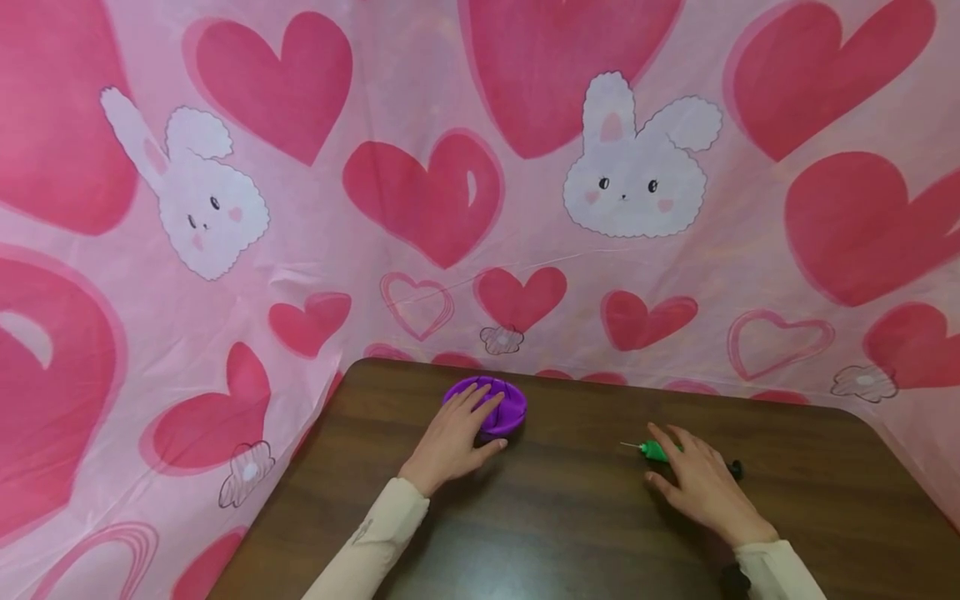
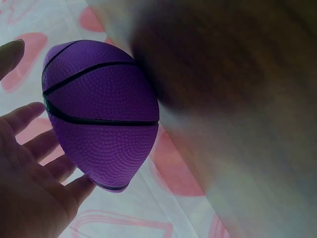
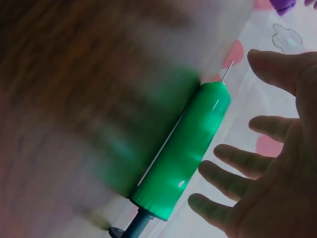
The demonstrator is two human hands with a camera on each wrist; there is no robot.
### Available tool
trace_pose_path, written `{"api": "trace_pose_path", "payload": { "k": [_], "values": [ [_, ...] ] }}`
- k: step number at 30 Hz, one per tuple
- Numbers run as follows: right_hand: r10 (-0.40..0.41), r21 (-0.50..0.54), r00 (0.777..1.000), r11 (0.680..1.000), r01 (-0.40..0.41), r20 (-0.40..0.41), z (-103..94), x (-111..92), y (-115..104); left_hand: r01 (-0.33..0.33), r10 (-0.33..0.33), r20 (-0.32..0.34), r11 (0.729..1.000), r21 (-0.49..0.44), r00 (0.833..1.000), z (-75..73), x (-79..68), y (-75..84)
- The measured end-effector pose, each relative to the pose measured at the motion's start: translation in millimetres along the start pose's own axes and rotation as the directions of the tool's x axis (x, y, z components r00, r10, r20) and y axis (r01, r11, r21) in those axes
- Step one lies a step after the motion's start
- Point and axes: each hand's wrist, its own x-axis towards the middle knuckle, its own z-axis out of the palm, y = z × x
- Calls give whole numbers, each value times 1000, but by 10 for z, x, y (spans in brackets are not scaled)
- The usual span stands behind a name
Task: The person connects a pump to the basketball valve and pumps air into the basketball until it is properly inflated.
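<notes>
A deflated purple basketball [image 1: 513, 408] with black seams sits near the table's far edge, its top sunk in like a bowl. My left hand [image 1: 448, 443] reaches over it, fingers spread and straight, fingertips at the dented top. In the left wrist view the rounded side of the ball [image 2: 106, 99] faces the camera, with the fingers beside it. To the right lies a green hand pump [image 1: 654, 451] with a thin metal needle pointing left. My right hand [image 1: 703, 482] is over the pump, fingers spread. The right wrist view shows the green barrel [image 3: 183, 148] and black plunger handle [image 3: 136, 225], fingers close beside.
Both things lie on a dark brown wooden table [image 1: 555, 517] with rounded corners. Behind and to the left of it hangs a pink cloth [image 1: 525, 208] printed with hearts and white rabbits.
</notes>
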Motion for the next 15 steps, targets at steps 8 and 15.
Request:
{"api": "trace_pose_path", "payload": {
  "k": [8, 15],
  "values": [
    [14, -8, 1000, 1000, -14, 16, 31, 2, 62, -12, 13, -19, 1000, 13, 1000, 18, 130, -4],
    [25, -5, 999, 1000, -25, 38, 34, 40, 112, -1, 2, -21, 999, 51, 1000, 55, 248, -17]
  ]
}}
